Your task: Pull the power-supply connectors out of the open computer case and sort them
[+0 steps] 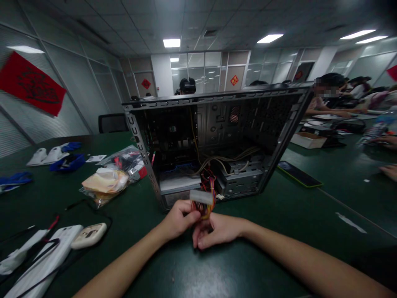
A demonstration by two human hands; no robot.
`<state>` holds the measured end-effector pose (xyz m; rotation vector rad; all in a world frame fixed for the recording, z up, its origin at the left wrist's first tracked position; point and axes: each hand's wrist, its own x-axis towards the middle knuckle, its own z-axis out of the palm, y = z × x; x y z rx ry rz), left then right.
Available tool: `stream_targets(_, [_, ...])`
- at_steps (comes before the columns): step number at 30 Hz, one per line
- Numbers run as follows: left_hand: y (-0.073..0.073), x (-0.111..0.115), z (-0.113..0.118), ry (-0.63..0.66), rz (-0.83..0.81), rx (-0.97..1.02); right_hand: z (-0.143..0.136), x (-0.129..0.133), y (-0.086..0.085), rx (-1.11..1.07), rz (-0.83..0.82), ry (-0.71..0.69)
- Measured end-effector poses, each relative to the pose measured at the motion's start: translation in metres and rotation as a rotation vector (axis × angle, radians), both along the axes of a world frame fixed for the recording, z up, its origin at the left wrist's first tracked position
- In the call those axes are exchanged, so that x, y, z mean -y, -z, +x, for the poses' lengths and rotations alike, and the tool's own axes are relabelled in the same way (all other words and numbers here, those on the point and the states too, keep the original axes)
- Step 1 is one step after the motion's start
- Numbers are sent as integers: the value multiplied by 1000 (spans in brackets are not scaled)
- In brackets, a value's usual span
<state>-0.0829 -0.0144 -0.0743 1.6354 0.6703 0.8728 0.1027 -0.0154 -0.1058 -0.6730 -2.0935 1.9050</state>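
Observation:
An open computer case (pixel 220 128) stands on the green table in front of me, its inside facing me. Out of it comes a bundle of red, yellow and purple wires ending in a wide pale power connector (pixel 201 197). My left hand (pixel 181 217) pinches the wires just below this connector. Close beside it, my right hand (pixel 218 231) has its fingers curled under the bundle; what they grip, if anything, is hidden. A small white plug (pixel 220 197) hangs near the case's lower edge. Inside, grey cables (pixel 223 159) run over a metal drive cage (pixel 243 180).
Plastic bags of parts (pixel 107 180) lie left of the case. Nearer on the left are a white power strip (pixel 46 260), a beige device (pixel 89 236) and black cords. A dark phone-like slab (pixel 300 174) rests at right. Co-workers sit beyond, one hand (pixel 389 170) at the right edge.

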Motion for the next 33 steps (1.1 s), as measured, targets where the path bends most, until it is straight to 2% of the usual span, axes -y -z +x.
stream_targets(3, [7, 10, 6, 12, 373, -149, -3, -2, -6, 13, 178, -90])
stream_targets(6, [6, 16, 3, 101, 658, -338, -7, -3, -6, -29, 299, -131])
stream_targets(9, [6, 13, -6, 201, 812, -465, -5, -8, 1, -39, 271, -124])
stream_targets(11, [8, 10, -11, 205, 820, -468, -1, -12, 5, -10, 232, -79])
stream_targets(15, [9, 13, -7, 36, 630, -305, 4, -17, 4, -59, 88, -34])
stream_targets(18, [7, 19, 3, -48, 258, -123, 2, -15, -2, -87, -29, -41])
stream_targets(21, [5, 20, 10, -24, -64, 25, -1, -12, -3, -70, -106, -9])
stream_targets(28, [11, 13, 8, -62, -196, 188, -2, -12, 4, -110, -187, -19])
stream_targets(33, [17, 8, 8, -34, -302, 277, -4, -10, 3, -144, -200, 9])
